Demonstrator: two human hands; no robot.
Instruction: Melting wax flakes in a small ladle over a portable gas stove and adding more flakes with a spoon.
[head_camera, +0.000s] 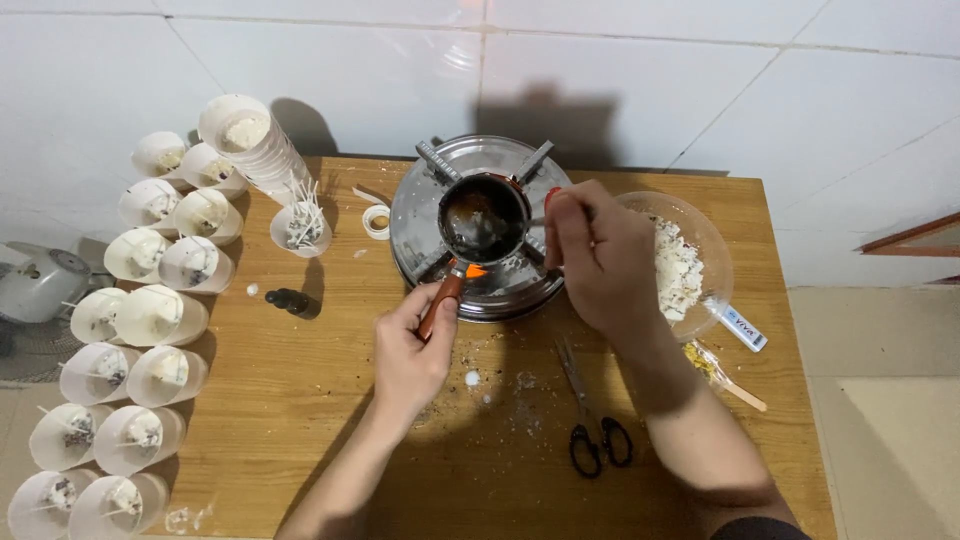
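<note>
Scissors (590, 420) with black handles lie closest to me on the wooden worktop (300, 400), between my two forearms, among pale crumbs. Just beyond them, my left hand (410, 350) has its fingers closed around the brown handle (441, 304) of a small metal pot (484, 218), thumb on top. My right hand (600, 260) hovers beside the pot, fingers bunched downward over a thin tool with a red tip (553, 194); I cannot tell how firmly they grip it. The pot sits on a round silver burner (415, 215) at the middle of the worktop, and its inside looks dark and wet. To the right of my right hand, a clear bowl (712, 250) holds white flakes, partly hidden by my knuckles. A wooden stick (740, 388) lies near its front. To the left of the burner are a small dark bottle (288, 300), a roll of tape (376, 221) and a cup of wicks (302, 226). Down the left edge run rows of white cups (160, 315), each filled and holding a wick. Farthest off is a white tiled wall (620, 70).
</note>
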